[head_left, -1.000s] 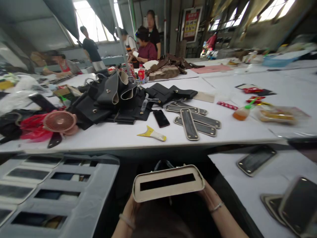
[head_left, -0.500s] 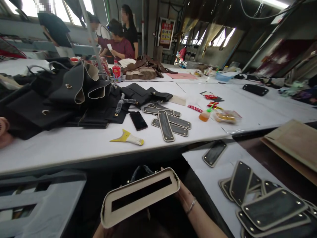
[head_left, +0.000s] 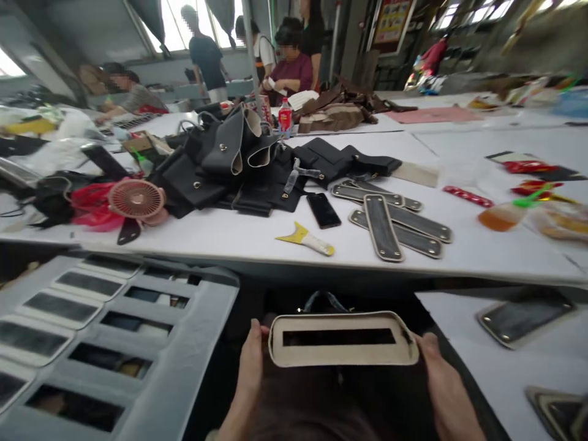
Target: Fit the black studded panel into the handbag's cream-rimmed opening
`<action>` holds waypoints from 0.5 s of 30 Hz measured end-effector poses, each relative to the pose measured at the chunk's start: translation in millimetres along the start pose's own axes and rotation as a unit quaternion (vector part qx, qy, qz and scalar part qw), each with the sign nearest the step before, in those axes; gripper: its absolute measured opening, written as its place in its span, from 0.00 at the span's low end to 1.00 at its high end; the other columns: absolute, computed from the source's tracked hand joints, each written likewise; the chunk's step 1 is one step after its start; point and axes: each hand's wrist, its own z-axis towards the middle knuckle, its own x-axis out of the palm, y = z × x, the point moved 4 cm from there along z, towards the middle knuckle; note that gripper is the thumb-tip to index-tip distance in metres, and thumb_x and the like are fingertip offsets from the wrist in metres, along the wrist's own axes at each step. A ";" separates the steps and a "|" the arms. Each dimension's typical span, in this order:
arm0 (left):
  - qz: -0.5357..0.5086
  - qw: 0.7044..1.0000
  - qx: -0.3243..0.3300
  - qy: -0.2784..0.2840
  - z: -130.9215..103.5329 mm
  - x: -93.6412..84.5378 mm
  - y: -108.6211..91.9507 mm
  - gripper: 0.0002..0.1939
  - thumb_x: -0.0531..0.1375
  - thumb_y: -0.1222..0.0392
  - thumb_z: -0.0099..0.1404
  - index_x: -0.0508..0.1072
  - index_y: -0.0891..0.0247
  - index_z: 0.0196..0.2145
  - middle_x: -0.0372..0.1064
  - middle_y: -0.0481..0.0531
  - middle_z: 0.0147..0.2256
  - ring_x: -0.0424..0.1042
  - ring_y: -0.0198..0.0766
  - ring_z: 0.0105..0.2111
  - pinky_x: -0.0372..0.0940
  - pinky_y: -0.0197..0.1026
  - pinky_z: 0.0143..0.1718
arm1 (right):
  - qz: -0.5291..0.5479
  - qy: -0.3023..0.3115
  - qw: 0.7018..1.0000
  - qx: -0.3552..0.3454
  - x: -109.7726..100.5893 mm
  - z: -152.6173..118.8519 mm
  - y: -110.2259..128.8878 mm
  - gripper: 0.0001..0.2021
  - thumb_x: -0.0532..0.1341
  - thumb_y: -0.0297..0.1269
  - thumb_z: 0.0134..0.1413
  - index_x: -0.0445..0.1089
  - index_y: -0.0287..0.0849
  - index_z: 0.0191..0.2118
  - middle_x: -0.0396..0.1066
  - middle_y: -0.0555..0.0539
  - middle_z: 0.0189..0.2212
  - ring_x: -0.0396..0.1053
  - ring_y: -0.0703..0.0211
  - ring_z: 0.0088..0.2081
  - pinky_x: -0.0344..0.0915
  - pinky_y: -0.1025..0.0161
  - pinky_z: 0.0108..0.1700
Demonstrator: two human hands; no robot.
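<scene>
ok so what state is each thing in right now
Slotted beige piece, held level between both hands
Left hand, gripping its left end
Right hand, gripping its right end
Phone, face up, screen dark
Yellow-and-white tool, lying flat
Black bags, heaped
Studded panels, overlapping
Pink fan, running or not unclear
Red-labelled bottle, upright
Squeeze bottle, orange liquid inside

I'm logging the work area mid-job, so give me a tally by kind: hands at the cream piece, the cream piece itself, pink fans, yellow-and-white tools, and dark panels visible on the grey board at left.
Hands (left hand, right hand): 2
Cream piece: 1
Pink fan: 1
Yellow-and-white tool: 1
Dark panels on the grey board: 5
Total: 10
</scene>
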 end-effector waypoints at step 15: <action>0.378 0.906 0.110 0.156 -18.1 -4.2 -36.6 0.23 0.50 0.41 0.68 0.63 0.62 0.25 0.53 0.43 0.23 0.57 0.33 0.23 0.48 0.36 0.23 | -0.259 0.019 0.965 -0.025 -8.6 -1.1 14.4 0.40 0.53 0.68 0.41 0.75 0.41 0.50 0.61 0.54 0.13 0.64 0.54 0.20 0.62 0.63 0.25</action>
